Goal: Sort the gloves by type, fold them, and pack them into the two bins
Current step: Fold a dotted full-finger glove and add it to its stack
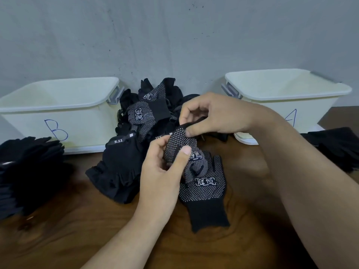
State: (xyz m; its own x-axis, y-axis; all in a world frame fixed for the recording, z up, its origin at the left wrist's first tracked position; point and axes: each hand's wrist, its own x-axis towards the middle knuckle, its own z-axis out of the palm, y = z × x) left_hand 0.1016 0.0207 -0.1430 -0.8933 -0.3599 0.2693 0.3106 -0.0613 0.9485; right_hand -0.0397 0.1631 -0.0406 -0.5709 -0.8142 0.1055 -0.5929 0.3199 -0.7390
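Left hand (161,171): fingers (184,150) curled round the lower part of a black knit glove with white grip dots (179,141), with the thumb pressed on its dotted face.
Right hand (215,115): thumb and forefinger pinch the upper black edge of the same glove; the other fingers are loosely bent above it.
Held glove: raised off the counter, crumpled, between the two hands and in front of the central heap.
Second dotted black glove (206,191): flat on the counter just below the held one, dotted palm up, white printed emblem showing, cuff toward the viewer.
Central heap of black gloves (147,111): against the wall between the two bins, with dotted gloves uppermost.
Plain black glove with a "5.11" tab (120,162): bunched at the heap's near left edge.
White plastic bin marked "B" (87,123): left of the heap.
White plastic bin marked "A" (252,74): right of the heap, partly hidden by the right forearm.
Left stack of plain black gloves (29,171): on the counter in front of bin B.
Right dark stack (334,146): near bin A at the frame edge; glove type cannot be told.
Brown wooden counter (77,239): carries all items.
Grey wall (174,35): behind the bins.
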